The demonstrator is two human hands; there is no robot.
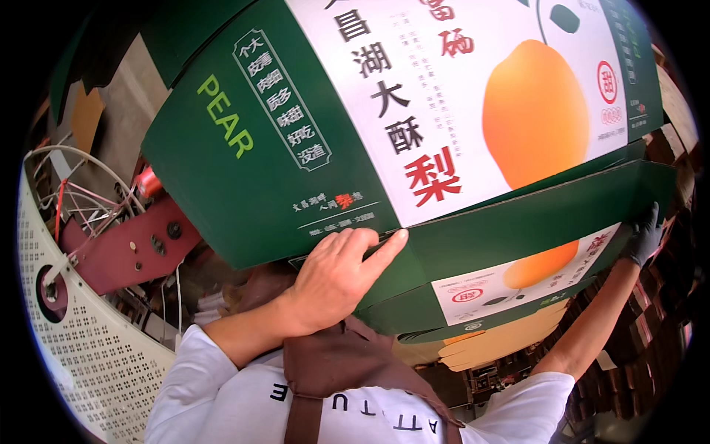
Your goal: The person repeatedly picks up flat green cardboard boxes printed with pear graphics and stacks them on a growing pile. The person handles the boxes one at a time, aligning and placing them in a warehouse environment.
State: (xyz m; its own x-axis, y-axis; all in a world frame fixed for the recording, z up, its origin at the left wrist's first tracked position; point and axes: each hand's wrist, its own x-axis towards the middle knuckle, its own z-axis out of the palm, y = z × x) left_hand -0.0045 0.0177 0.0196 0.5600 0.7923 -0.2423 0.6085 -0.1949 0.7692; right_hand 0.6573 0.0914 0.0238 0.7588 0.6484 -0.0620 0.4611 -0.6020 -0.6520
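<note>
A large printed carton (266, 185), dark green and white with a big yellow pear on it, fills the upper middle. Below it runs a second green panel (518, 214) with a smaller, upside-down pear print; whether it belongs to the same carton I cannot tell. My left hand (336, 270) is bare, its fingers curled on the lower edge of the upper carton and its thumb lying along that edge. At the far right, my right hand (645, 235) wears a dark glove and grips the end of the lower green panel. Part of that hand is hidden.
To the left stands a cream perforated metal guard (111, 370) beside a spoked wheel (74, 192) and a dark red machine arm (133, 248). Plain brown cardboard (510, 337) shows under the green panel. Dark brown stacked pieces (629, 333) lie at the right.
</note>
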